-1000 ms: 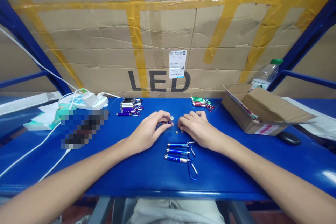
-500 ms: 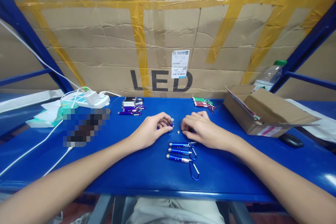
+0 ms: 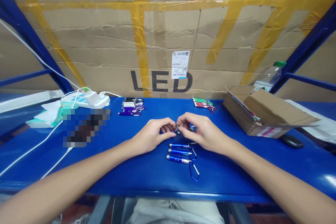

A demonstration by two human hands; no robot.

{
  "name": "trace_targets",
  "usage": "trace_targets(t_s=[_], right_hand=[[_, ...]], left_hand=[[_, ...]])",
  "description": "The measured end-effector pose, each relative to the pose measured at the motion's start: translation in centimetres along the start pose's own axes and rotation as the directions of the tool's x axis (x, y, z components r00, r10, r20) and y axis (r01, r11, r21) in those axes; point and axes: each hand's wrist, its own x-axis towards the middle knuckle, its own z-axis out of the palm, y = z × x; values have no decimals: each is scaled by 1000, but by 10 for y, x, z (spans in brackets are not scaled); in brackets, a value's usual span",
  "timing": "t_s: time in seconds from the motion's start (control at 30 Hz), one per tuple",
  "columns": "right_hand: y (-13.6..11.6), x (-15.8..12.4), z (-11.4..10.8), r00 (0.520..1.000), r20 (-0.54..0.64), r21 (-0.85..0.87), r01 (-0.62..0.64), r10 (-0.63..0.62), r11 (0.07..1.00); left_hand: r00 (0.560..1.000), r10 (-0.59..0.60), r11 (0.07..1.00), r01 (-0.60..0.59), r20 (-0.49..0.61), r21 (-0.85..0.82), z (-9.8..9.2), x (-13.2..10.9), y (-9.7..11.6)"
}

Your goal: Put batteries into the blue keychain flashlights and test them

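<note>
My left hand point(image 3: 152, 133) and my right hand point(image 3: 202, 131) meet fingertip to fingertip over the blue table point(image 3: 147, 168). The left pinches a small blue keychain flashlight body point(image 3: 174, 131). The right's fingertips are closed on a tiny silvery part point(image 3: 178, 128) held against it; I cannot make out what it is. Another small piece point(image 3: 191, 128) lies by the right fingers. Just in front of the hands, three blue keychain flashlights point(image 3: 181, 152) lie in a row with carabiner clips.
At the back lie a pile of purple and black flashlights point(image 3: 130, 106) and a pile of red and green ones point(image 3: 202, 103). An open cardboard box point(image 3: 262, 110) and a black mouse point(image 3: 291, 140) sit right. A power strip point(image 3: 89, 100) with cables sits left. A water bottle point(image 3: 267, 75) stands behind the box.
Both hands have drawn together and lifted slightly. The right hand picked a small silvery part off the table and brought it to the flashlight body in the left.
</note>
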Motion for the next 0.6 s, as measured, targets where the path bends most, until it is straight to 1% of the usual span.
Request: trace_targets(t_s=[0.17,0.3,0.47,0.6], right_hand=[[3,-1,-2,998,12,-85,60,-60,995],[4,-1,-2,998,21,-124,60,-58,990],[2,-2,-3,998,48,-132,50,-44,990],[1,-2,-4,998,9,-102,55,-55,993]], left_hand=[[1000,-4,1000,4,-5,-2,0,0,0],[1000,7,1000,-7,-11,1,0,0,1],[1000,27,1000,-27,-10,14,-1,0,1],[998,55,997,-53,-30,60,-2,0,1]])
